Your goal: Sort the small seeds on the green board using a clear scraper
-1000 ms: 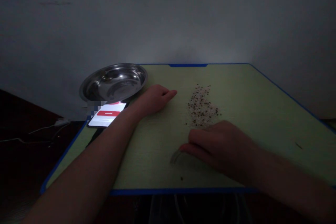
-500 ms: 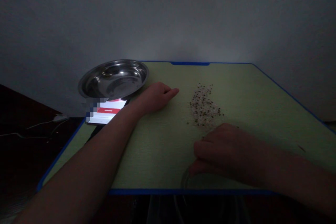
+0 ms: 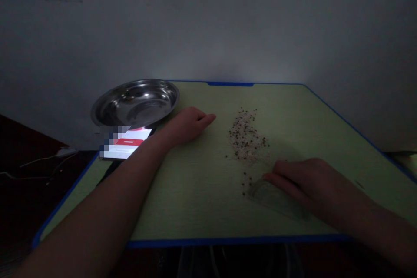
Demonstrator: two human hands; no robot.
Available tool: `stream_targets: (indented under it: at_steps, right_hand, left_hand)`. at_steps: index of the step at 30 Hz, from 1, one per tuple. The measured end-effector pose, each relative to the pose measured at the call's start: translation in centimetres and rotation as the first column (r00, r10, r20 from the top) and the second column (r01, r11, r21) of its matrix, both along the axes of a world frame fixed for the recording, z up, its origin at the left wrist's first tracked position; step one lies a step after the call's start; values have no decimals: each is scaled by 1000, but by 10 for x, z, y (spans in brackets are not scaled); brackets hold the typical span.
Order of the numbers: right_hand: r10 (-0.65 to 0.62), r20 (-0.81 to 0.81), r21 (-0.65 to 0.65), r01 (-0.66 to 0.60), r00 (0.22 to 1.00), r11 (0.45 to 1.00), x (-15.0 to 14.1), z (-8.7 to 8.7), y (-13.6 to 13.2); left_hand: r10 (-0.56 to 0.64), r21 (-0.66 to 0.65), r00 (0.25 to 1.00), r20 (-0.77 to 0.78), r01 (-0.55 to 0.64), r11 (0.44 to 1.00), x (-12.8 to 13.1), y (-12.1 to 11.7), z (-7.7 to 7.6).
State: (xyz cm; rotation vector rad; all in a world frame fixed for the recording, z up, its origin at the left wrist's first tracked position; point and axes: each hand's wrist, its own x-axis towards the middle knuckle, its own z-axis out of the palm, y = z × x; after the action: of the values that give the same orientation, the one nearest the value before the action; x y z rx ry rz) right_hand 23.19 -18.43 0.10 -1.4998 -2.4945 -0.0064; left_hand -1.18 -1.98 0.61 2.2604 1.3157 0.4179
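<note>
A loose pile of pale grains mixed with dark bean-like bits lies on the pale green tabletop. My right hand, to the lower right of the pile, pinches the rim of a see-through container between thumb and fingers. The container's outline is faint in the dim light. A few dark bits show by its left edge; whether inside or beside it, I cannot tell. My left hand rests on the table left of the pile, fingers curled and thumb pointing right, with nothing visible in it.
Behind my left hand stands a shiny metal basin. A lit phone lies between the basin and my left forearm. Blue edging borders the table. A grey wall rises behind, and white cables trail at the left.
My right hand has moved right and slightly upward with the container, uncovering a few dark bits. My left hand stays on the table; the whole view has shifted slightly.
</note>
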Motion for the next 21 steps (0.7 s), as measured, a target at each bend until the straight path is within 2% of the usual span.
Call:
stream_targets:
  at_steps: [3,7,12,21]
  right_hand:
    - [-26,18,20,25,1000,999,3,1,8]
    - [2,15,-32,-1,1000,999,-1,4,13]
    - [93,-32,-91,-95,995,991,-5,4,7]
    - [124,-35,-54,-125,992,991,-14,10,1]
  left_hand:
    - [4,2,1000,-4,-4,1000,0,1,-1]
    - [21,4,1000,16,-21,1000,-1,1,-2]
    - [13,-13,999,46,-12,1000,-1,1,-1]
    - [-3,4,1000,23,3,1000,1,-1,1]
